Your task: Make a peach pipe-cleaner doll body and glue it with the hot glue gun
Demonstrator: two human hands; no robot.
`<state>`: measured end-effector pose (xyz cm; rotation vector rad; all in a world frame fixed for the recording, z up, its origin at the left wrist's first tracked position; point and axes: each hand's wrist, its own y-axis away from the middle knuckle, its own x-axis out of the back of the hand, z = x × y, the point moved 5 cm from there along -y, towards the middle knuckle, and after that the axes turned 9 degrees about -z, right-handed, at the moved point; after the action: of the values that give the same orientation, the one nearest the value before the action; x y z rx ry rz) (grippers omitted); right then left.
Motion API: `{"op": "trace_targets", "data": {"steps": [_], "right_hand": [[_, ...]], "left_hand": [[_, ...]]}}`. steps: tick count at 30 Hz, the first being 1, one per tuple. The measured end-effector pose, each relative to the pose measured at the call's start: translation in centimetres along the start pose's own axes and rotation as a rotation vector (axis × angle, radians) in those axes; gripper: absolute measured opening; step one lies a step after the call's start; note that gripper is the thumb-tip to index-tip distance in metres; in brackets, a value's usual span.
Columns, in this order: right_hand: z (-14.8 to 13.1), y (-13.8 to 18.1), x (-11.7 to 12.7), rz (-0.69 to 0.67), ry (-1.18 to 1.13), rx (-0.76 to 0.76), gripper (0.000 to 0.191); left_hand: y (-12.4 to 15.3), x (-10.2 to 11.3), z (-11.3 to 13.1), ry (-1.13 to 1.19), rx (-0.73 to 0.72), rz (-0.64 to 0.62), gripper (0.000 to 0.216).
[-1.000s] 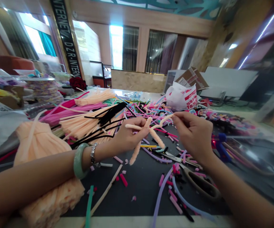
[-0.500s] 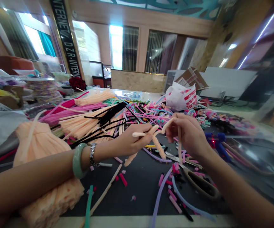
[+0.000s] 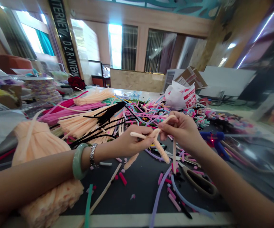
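Note:
Both my hands are closed on a peach pipe cleaner piece (image 3: 161,150) above the dark mat. My left hand (image 3: 138,139) pinches it near its middle, where twisted parts meet; a short straight end sticks out to the left across my fingers. Two thick coiled legs hang down from it, one partly behind my left fingers. My right hand (image 3: 178,126) pinches a loose strand close to my left fingertips. That strand arches over my right fingers, and a straight length hangs below them. A jade bangle and a metal watch band circle my left wrist.
Scissors (image 3: 198,182) lie on the mat under my right hand, among cut pipe cleaner bits. A blue glue gun (image 3: 213,139) with a red light is at right. Peach bundles (image 3: 42,139) lie at left, beneath my forearm. Behind are coloured pipe cleaners and a white plastic bag (image 3: 181,96).
My right hand has moved left and slightly up, close against my left fingers. The strand between the hands has shortened, and the coiled leg has swung slightly to the right.

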<state>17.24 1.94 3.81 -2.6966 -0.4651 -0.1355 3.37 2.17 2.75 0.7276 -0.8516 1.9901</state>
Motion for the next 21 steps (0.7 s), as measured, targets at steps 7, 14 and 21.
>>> {"op": "trace_targets", "data": {"steps": [7,14,21], "right_hand": [[1.3,-0.5,0.5,0.064,-0.093,-0.009,0.037],[1.5,-0.5,0.9,0.079,-0.138,0.024,0.037],[0.9,-0.6,1.6,0.166,-0.219,0.037,0.037]], "left_hand": [[0.3,-0.2,0.7,0.045,-0.007,-0.007,0.022],[0.6,-0.1,1.7,0.026,-0.059,0.026,0.024],[0.7,0.2,1.1,-0.031,0.011,0.071,0.022]]}}
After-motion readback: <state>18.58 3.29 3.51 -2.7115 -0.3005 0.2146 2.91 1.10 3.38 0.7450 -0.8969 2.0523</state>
